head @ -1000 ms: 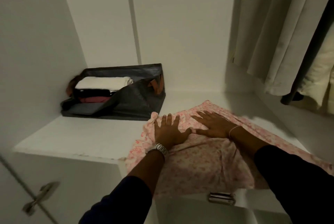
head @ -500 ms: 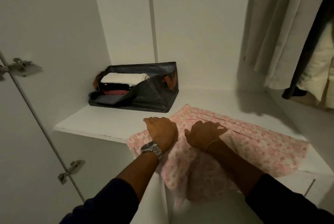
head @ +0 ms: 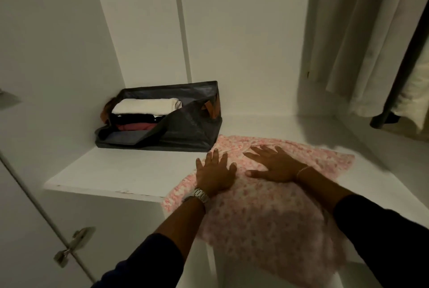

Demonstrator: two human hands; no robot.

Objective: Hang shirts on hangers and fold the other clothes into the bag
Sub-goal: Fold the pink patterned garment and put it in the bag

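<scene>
While we look down into a white wardrobe, its shelf (head: 120,171) carries a pink floral garment (head: 267,208) draped over the front edge, not yet folded. At the back left corner an open dark bag (head: 185,129) already holds folded clothes (head: 146,106). Our left hand (head: 214,172) and right hand (head: 274,167) press flat on the garment, fingers spread, gripping nothing.

Hanging garments (head: 362,39) cut off by top and right edges; kinds unclear. Pink floral cloth (head: 267,213) drapes over shelf (head: 130,171) edge, lower hem blurred. Bag (head: 185,125) hides folded stack's (head: 146,113) lower layers.
</scene>
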